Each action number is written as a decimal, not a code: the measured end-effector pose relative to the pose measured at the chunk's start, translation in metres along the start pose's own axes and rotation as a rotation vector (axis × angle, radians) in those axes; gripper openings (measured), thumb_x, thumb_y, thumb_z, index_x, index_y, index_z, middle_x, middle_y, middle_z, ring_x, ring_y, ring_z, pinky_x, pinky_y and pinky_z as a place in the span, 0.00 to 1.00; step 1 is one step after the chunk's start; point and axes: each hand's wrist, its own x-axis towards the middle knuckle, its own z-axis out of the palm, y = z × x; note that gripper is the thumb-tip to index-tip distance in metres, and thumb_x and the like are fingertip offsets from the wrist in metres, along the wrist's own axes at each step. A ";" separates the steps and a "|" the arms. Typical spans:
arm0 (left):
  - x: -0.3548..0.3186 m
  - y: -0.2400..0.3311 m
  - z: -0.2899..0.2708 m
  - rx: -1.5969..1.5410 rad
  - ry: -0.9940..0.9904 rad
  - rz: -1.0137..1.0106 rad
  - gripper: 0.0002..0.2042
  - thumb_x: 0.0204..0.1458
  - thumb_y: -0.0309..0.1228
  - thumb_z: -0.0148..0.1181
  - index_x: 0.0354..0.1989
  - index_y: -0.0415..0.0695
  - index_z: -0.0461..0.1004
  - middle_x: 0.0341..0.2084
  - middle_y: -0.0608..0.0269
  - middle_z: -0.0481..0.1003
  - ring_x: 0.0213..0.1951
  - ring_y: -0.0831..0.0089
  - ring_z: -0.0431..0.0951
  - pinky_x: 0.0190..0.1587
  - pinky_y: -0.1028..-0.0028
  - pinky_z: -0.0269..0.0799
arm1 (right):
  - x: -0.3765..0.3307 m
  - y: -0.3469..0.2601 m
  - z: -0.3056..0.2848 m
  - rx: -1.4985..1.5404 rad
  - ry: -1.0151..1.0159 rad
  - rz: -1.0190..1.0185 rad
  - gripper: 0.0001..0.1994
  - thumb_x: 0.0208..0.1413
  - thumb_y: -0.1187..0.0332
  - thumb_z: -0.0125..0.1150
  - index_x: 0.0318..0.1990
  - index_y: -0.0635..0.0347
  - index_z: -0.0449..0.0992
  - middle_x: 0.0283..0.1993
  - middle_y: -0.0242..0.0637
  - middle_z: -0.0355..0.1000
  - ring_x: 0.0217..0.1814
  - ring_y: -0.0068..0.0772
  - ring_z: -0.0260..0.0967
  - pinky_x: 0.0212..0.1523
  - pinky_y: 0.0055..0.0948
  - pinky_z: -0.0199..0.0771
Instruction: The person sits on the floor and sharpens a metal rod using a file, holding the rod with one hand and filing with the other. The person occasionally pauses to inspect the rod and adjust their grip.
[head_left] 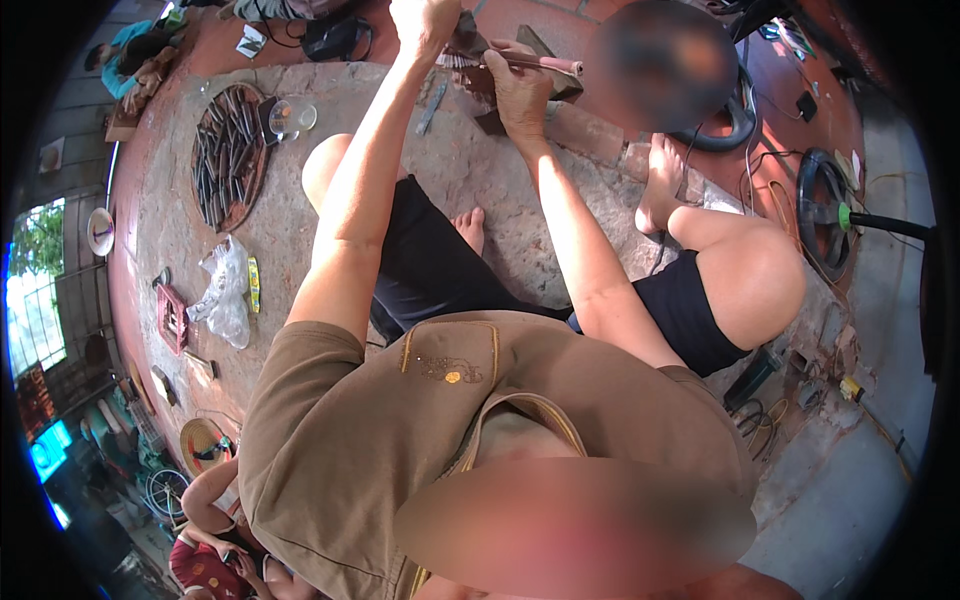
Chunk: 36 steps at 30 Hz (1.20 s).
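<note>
My left hand [425,28] is closed at the top edge; what it grips is hidden behind the fingers. Right beside it is a dark brown, crumpled-looking piece [466,40]. My right hand [520,92] has its fingers wrapped on a reddish-brown stick [548,63], which points to the right. Beneath both hands sits a dark block-like form [490,122], partly covered. On the stone slab near my left forearm lies a thin grey metal tool [432,108].
A round tray [263,172] of several dark cylindrical pieces stands left, beside a clear cup [292,118]. Nearer are a plastic bag [228,300] and a pink basket [172,320]. Bricks [585,132] and black wheels [825,212] lie right. Another person [215,560] sits lower left.
</note>
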 end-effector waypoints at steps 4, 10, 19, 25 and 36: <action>0.000 0.002 0.002 -0.026 -0.017 -0.060 0.06 0.48 0.25 0.52 0.27 0.39 0.76 0.18 0.52 0.74 0.21 0.67 0.76 0.27 0.69 0.70 | 0.002 0.004 -0.002 -0.011 0.014 -0.072 0.09 0.48 0.71 0.65 0.36 0.66 0.79 0.33 0.37 0.77 0.34 0.23 0.74 0.37 0.23 0.73; -0.001 0.004 0.002 -0.025 -0.025 -0.099 0.06 0.48 0.25 0.52 0.27 0.39 0.76 0.17 0.52 0.74 0.20 0.68 0.75 0.27 0.70 0.70 | -0.002 -0.004 0.000 0.109 0.017 -0.002 0.09 0.48 0.71 0.67 0.34 0.67 0.78 0.32 0.37 0.77 0.29 0.25 0.74 0.31 0.24 0.75; -0.002 0.007 0.002 -0.062 -0.031 -0.120 0.05 0.48 0.25 0.53 0.27 0.39 0.76 0.17 0.53 0.74 0.21 0.69 0.74 0.27 0.71 0.70 | -0.004 0.000 0.008 -0.003 0.094 -0.059 0.08 0.49 0.71 0.65 0.34 0.67 0.78 0.31 0.36 0.76 0.32 0.25 0.73 0.34 0.25 0.73; 0.002 -0.002 0.003 -0.011 0.004 0.011 0.05 0.48 0.25 0.53 0.27 0.40 0.75 0.18 0.52 0.74 0.21 0.68 0.75 0.28 0.70 0.70 | -0.003 0.032 0.004 -0.002 0.123 0.096 0.07 0.48 0.70 0.60 0.29 0.67 0.78 0.24 0.41 0.74 0.27 0.31 0.74 0.31 0.29 0.72; -0.008 0.008 0.002 -0.046 -0.035 -0.056 0.05 0.49 0.24 0.52 0.27 0.40 0.76 0.17 0.53 0.73 0.19 0.71 0.74 0.26 0.71 0.69 | -0.010 0.008 0.003 0.097 0.089 0.117 0.09 0.54 0.70 0.61 0.38 0.68 0.77 0.33 0.32 0.75 0.35 0.21 0.71 0.38 0.21 0.71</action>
